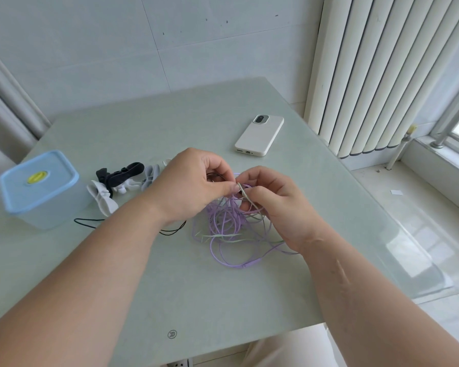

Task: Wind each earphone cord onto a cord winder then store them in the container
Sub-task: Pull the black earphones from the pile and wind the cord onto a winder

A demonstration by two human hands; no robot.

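Note:
A tangle of earphone cords lies mid-table: a purple cord (pixel 223 223) with a pale green cord (pixel 220 236) mixed in, and a black cord (pixel 89 221) trailing left under my left forearm. My left hand (pixel 188 186) and my right hand (pixel 273 205) meet above the tangle, both pinching the pale green cord's end between thumb and fingers. Several cord winders lie to the left: a black one (pixel 122 174) and white ones (pixel 101 196). The container (pixel 40 189), translucent with a blue lid on, stands at the far left.
A white phone (pixel 260 135) lies face down at the back right of the green glass table (pixel 170 287). A white radiator stands beyond the table's right edge, with a window sill further right.

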